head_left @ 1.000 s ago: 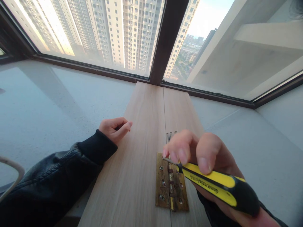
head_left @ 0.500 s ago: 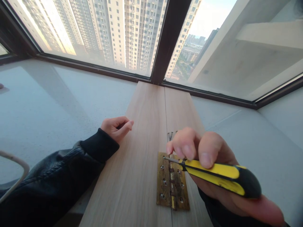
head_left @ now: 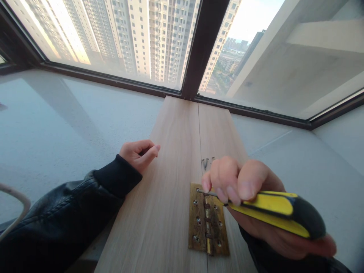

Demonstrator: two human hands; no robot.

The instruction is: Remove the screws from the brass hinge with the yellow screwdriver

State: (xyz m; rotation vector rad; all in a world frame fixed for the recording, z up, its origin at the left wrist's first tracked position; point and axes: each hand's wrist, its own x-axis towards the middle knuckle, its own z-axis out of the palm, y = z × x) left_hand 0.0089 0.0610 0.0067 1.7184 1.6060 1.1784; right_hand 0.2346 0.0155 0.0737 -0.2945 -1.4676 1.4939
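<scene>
Yellow-black screwdriver (head_left: pixel 273 214), tip on brass hinge (head_left: pixel 207 220)

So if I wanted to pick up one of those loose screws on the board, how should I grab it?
Pinch a screw across its thin shank from above with two fingertips. They lie flat on the board just beyond the hinge, too low to get under. Come from the window side, since the right hand and screwdriver crowd the near side.

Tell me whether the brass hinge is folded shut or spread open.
Spread open: the brass hinge lies flat across the seam of the two wooden boards, both leaves showing either side of its central knuckle.
</scene>
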